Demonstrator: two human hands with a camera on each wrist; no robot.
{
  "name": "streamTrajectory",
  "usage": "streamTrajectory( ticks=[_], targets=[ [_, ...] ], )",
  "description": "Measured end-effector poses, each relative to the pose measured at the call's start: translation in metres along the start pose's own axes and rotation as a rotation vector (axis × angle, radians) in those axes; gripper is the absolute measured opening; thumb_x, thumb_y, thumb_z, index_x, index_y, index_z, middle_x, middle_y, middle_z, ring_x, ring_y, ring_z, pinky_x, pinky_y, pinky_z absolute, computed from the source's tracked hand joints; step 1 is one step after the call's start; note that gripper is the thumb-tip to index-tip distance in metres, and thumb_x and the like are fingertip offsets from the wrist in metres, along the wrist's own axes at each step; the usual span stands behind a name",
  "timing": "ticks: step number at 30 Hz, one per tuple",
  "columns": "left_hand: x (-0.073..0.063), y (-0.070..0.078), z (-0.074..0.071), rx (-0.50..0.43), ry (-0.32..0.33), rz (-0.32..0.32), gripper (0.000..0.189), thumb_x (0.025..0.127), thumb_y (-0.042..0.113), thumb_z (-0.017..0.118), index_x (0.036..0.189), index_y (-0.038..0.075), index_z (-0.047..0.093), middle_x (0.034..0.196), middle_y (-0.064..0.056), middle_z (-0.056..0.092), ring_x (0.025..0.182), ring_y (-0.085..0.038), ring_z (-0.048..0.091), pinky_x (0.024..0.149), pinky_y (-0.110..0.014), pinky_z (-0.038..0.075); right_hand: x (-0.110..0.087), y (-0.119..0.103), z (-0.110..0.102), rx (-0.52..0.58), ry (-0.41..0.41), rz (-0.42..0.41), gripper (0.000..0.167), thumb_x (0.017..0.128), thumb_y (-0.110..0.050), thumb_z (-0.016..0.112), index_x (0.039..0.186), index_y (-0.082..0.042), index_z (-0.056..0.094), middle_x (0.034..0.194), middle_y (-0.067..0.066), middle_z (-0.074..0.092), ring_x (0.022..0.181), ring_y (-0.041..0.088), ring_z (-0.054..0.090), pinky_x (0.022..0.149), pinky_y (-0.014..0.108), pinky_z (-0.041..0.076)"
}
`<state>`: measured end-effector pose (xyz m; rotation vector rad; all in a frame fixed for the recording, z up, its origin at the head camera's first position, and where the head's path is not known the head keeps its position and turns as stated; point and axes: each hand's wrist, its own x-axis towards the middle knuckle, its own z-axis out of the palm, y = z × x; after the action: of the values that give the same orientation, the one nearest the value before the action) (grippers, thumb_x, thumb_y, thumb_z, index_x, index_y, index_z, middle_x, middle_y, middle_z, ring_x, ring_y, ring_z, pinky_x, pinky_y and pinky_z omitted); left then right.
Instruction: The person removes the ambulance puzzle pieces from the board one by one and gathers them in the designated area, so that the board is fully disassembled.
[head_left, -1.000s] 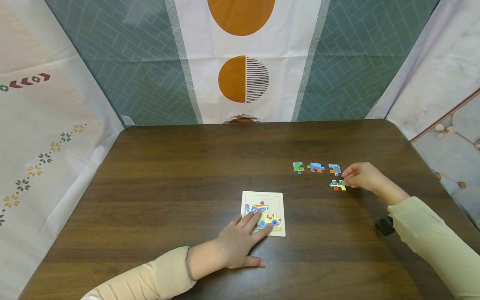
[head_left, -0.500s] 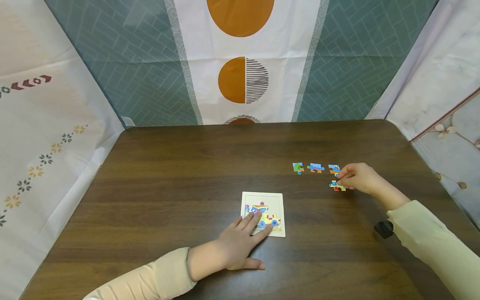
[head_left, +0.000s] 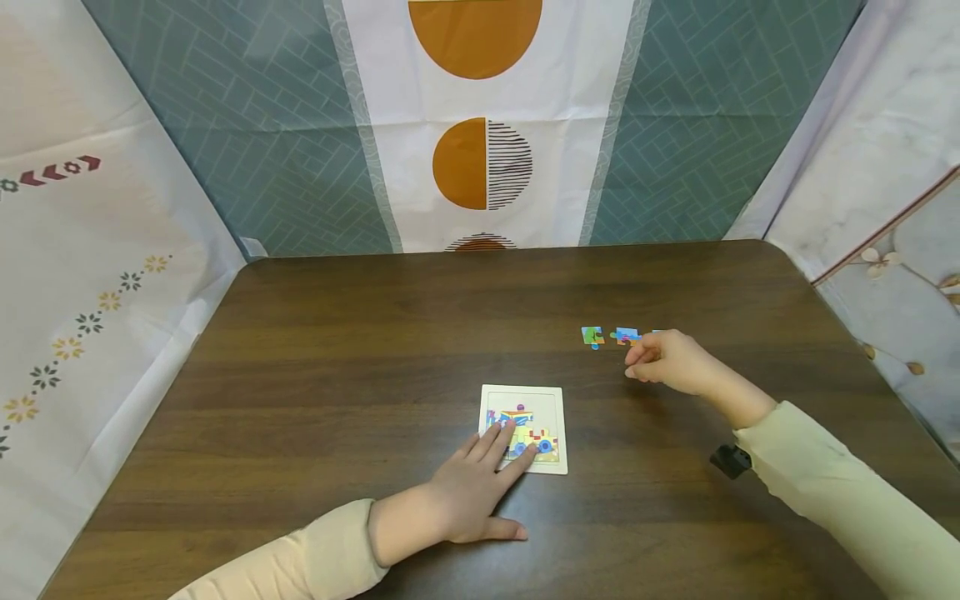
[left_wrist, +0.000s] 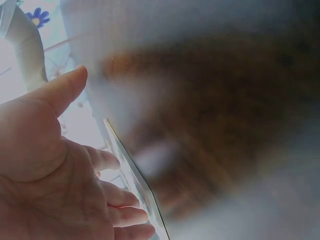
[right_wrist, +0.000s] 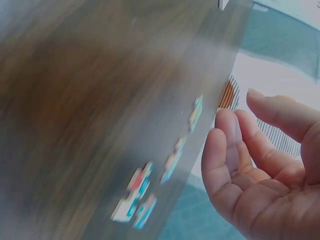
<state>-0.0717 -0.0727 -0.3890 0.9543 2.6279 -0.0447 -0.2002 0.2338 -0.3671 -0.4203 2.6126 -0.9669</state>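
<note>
Teal cloth (head_left: 255, 125) with a herringbone pattern flanks a creased white band (head_left: 562, 217) behind the dark, wood-grained tabletop (head_left: 337, 400). On it lies a thin, cream, nearly square board (head_left: 547, 404), smooth and bare toward its far edge, with a bright vehicle picture (head_left: 545, 447) toward its near edge. The person's left hand (head_left: 468, 492) is spread, fingers on the board and thumb out over the tabletop, apparently to steady it. Near the loose pieces hangs the right hand (head_left: 675, 362), fingers loosely curled and thumb apart from them; nothing shows in its grasp. Beyond the board and to its right, the green piece (head_left: 592, 336), the blue piece (head_left: 625, 335) and the end piece (right_wrist: 145, 212) make a row, with the red-marked piece (right_wrist: 132, 195) just beside the last. All look flat and glossy, with knobs and notches. Choosing among them seems the step in hand; the next move probably calls for a fingertip pinch at a thin edge while the board is kept still.
</note>
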Motion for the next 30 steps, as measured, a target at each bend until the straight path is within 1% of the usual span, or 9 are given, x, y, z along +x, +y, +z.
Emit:
streamTrajectory(
  ticks=[7,14,20,24,30],
  targets=[
    [-0.002,-0.003,-0.003,-0.041,-0.020,-0.025,0.086,0.084,0.067,0.052,0.152,0.025,0.022,0.159,-0.016,0.012,0.146,-0.030,0.016,0.116,-0.041,0.021,0.009,-0.017,0.013,-0.006,0.007,-0.077,0.012,0.082,-0.009,0.070,0.088,0.001,0.066,0.079,0.004,0.068,0.071,0.012,0.059,0.065,0.028,0.048],
    [-0.002,-0.004,-0.005,-0.052,-0.035,-0.027,0.085,0.084,0.067,0.052,0.152,0.025,0.024,0.158,-0.018,0.013,0.146,-0.031,0.014,0.116,-0.040,0.021,0.016,-0.036,0.029,-0.010,-0.036,-0.142,0.011,0.082,-0.008,0.070,0.088,0.001,0.067,0.081,0.007,0.069,0.074,0.013,0.063,0.068,0.029,0.049],
    [-0.001,-0.005,-0.002,-0.056,-0.048,-0.037,0.085,0.084,0.067,0.051,0.152,0.026,0.022,0.159,-0.017,0.012,0.146,-0.030,0.014,0.117,-0.039,0.021,0.021,-0.049,0.043,0.022,-0.082,-0.154,0.013,0.083,-0.005,0.068,0.092,0.004,0.067,0.084,0.011,0.070,0.078,0.019,0.066,0.069,0.031,0.053],
    [0.000,-0.006,-0.002,-0.058,-0.047,-0.033,0.084,0.085,0.067,0.051,0.153,0.027,0.022,0.159,-0.017,0.012,0.146,-0.029,0.014,0.117,-0.039,0.021,0.025,-0.054,0.053,0.028,-0.111,-0.150,0.013,0.084,-0.003,0.067,0.094,0.005,0.067,0.085,0.011,0.070,0.079,0.020,0.067,0.071,0.033,0.054],
    [0.000,-0.006,-0.001,-0.042,-0.047,-0.029,0.085,0.084,0.068,0.051,0.153,0.027,0.021,0.159,-0.017,0.011,0.146,-0.029,0.014,0.117,-0.038,0.021,0.029,-0.061,0.067,0.027,-0.143,-0.192,0.013,0.083,-0.002,0.067,0.094,0.005,0.067,0.086,0.011,0.070,0.080,0.020,0.067,0.074,0.033,0.055]
  ],
)
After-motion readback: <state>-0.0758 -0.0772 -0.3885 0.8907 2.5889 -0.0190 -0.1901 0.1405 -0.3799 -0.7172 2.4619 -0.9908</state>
